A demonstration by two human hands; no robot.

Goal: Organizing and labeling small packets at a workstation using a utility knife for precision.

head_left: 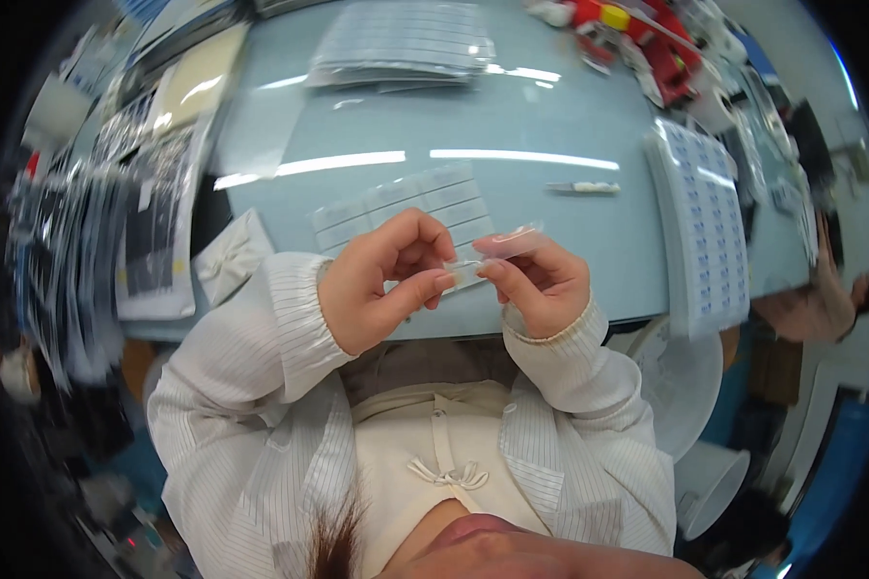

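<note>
Near the table's front edge, my left hand [388, 280] and my right hand [543, 280] meet almost fingertip to fingertip. Both pinch a small clear plastic strip [466, 267] between thumb and fingers. One end of clear film [514, 239] sticks up over my right fingers and catches the light. Whether it is the same piece as the strip, I cannot tell. Beyond my hands a sheet [406, 201] of pale rectangles in rows lies flat, partly covered by my left hand. A crumpled white packet [236, 255] rests beside my left sleeve.
A slim knife-like tool [582, 187] lies right of the sheet. Clear-sleeved sheets [401, 43] are stacked at the back. A stack with blue print [705, 217] borders the right side; bagged sheets [72, 261] crowd the left. Red items [647, 48] fill the far right corner.
</note>
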